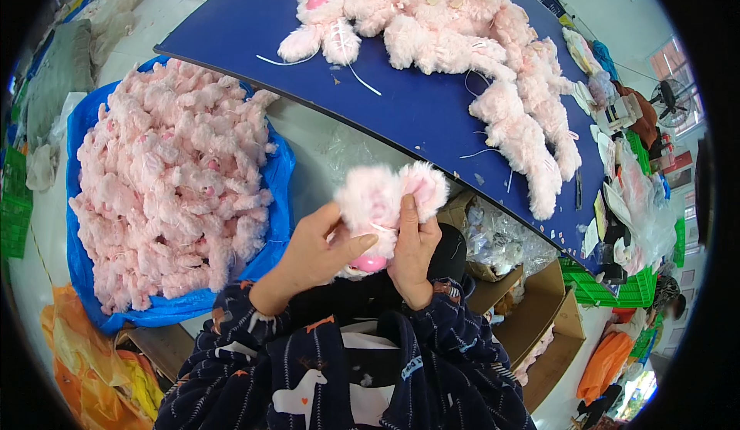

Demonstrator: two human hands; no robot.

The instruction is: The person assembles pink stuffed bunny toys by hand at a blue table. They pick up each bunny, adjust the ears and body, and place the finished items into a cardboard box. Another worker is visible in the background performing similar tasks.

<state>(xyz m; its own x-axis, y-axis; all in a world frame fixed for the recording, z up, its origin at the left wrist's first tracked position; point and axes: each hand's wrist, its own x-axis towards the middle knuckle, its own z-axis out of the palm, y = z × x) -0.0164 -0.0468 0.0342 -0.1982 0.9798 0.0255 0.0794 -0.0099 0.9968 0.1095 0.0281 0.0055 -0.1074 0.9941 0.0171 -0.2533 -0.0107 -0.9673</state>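
Observation:
Above my lap, both hands grip one fluffy pale-pink plush toy (370, 199). Its two fuzzy ears point away from me, and a shiny pink patch shows at its lower end. My left hand (312, 249) is closed round the toy's left side, the thumb lying across it. At the right ear, my right hand (415, 245) pinches the fur between thumb and fingers. Part of the toy is hidden behind my hands and sleeves.
A blue-lined container (284, 172) heaped with pink plush pieces (173, 176) stands at left. More plush toys (439, 37) with loose white ties lie on the blue table (308, 83). Cardboard boxes (551, 330) and a green crate (617, 287) are at right.

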